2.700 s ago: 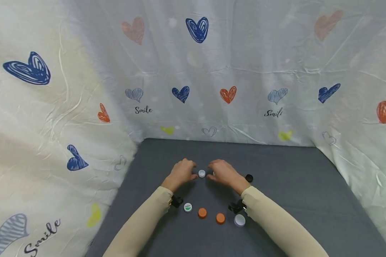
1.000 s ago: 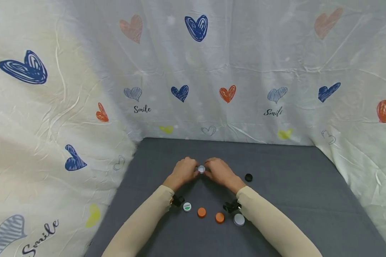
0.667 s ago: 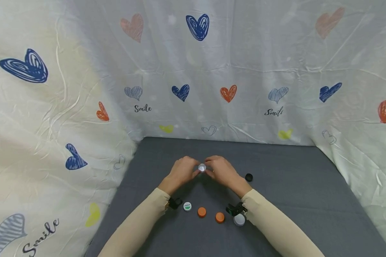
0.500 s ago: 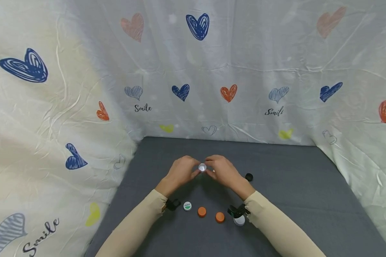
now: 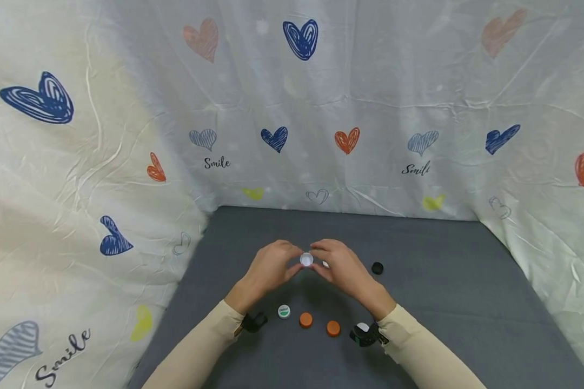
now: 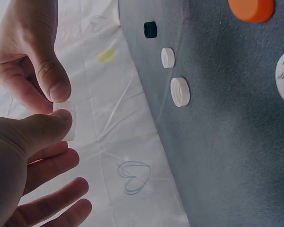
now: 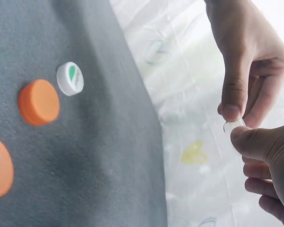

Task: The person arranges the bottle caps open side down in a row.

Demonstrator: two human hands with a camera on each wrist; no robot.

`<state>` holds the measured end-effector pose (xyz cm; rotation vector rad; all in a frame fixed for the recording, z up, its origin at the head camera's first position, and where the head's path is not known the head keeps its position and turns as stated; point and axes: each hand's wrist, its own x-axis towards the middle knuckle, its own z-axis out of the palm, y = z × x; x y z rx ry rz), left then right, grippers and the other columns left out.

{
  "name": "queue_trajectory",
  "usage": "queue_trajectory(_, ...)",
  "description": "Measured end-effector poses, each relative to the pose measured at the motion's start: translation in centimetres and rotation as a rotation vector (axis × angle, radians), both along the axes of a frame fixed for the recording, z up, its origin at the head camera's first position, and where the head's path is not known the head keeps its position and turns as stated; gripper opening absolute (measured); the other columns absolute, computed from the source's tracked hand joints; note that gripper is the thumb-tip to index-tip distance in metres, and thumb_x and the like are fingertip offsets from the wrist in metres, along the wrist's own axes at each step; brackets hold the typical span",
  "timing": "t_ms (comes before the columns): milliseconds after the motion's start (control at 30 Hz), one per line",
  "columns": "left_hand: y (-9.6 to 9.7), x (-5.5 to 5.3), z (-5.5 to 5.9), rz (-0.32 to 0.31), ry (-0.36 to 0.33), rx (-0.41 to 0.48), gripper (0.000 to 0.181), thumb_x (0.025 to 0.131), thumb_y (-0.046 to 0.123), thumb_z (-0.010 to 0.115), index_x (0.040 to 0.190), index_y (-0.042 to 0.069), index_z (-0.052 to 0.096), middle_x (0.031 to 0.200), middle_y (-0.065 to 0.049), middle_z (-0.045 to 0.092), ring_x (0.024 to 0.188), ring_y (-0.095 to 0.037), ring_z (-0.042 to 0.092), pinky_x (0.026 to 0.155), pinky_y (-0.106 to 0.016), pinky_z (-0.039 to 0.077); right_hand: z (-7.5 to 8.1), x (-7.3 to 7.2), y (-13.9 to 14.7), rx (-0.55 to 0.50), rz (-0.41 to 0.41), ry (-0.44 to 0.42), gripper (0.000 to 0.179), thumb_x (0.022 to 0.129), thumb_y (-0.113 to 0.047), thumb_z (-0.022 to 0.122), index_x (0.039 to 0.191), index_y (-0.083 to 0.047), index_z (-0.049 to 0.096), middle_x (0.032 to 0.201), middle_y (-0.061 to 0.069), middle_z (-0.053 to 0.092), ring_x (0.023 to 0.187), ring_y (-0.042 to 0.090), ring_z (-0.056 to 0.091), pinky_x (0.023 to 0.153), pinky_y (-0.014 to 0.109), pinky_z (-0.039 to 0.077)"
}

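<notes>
Between my two hands a small white, partly see-through cap (image 5: pixel 306 260) is held up, its pale hollow side towards the head camera. My left hand (image 5: pixel 269 266) pinches its left edge with thumb and forefinger; the other fingers are spread in the left wrist view. From the opposite side my right hand (image 5: pixel 343 266) pinches it, thumb on the near edge. The right wrist view also shows both thumbs on the cap (image 7: pixel 235 126). Partly hidden behind my right hand is another white cap (image 5: pixel 325 264). The left wrist view shows two white caps (image 6: pixel 180 91) on the cloth.
Nearer me on the grey cloth (image 5: pixel 443 281) lie a white cap with a green mark (image 5: pixel 284 312) and two orange caps (image 5: pixel 306 320). Another white cap (image 5: pixel 363 327) is partly covered by the right wrist camera. A black cap (image 5: pixel 377 268) lies to the right. Heart-printed curtains surround the table.
Earlier the white cap stood between my separated hands. Both hands then closed in, took hold of it and raised it. Now hands and cap have come slightly nearer me.
</notes>
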<state>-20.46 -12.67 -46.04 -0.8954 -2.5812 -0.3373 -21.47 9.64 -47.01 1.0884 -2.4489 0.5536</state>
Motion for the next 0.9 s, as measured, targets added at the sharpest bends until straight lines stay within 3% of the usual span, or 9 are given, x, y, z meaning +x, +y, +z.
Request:
queue_trajectory(200,-0.1,0.8,-0.4,-0.020,0.022,0.007,0.026,0.084,0.032,0.083,0.105,0.018,0.078,0.101,0.004,0.076,0.101,-0.017,0.069,0.082,-0.034,0.059,-0.9,0.6,0.0,-0.027,0.019,0.033,0.035,0.084,-0.027,0.083,0.115,-0.011,0.076,0.121,0.007,0.070,0.114,0.024,0.065,0.092,0.042,0.056)
queue_trajectory(367,-0.1,1.2,-0.8,-0.037,0.014,0.009,0.027,0.084,0.033,0.082,0.107,0.018,0.078,0.101,0.004,0.076,0.100,-0.016,0.068,0.082,-0.032,0.058,-1.5,1.0,0.1,-0.041,0.019,0.002,0.036,0.084,-0.025,0.083,0.116,-0.010,0.075,0.120,0.005,0.070,0.114,0.023,0.065,0.092,0.040,0.056)
queue_trajectory(600,0.0,1.5,-0.9,-0.039,0.016,-0.001,0.031,0.085,0.032,0.081,0.111,0.017,0.077,0.106,0.003,0.076,0.103,-0.016,0.068,0.085,-0.033,0.058,-1.5,1.3,0.3,-0.052,0.022,0.002,0.035,0.087,-0.027,0.080,0.117,-0.011,0.075,0.120,0.004,0.070,0.115,0.022,0.064,0.094,0.041,0.055)
queue_trajectory(900,0.0,1.4,-0.8,-0.068,0.177,0.028,0.041,0.080,0.024,0.086,0.118,0.013,0.074,0.113,0.000,0.074,0.104,-0.018,0.067,0.086,-0.034,0.057,-0.7,1.5,0.9,-0.118,0.005,-0.051,0.036,0.089,-0.030,0.078,0.118,-0.010,0.074,0.120,0.005,0.070,0.114,0.022,0.065,0.091,0.042,0.056)
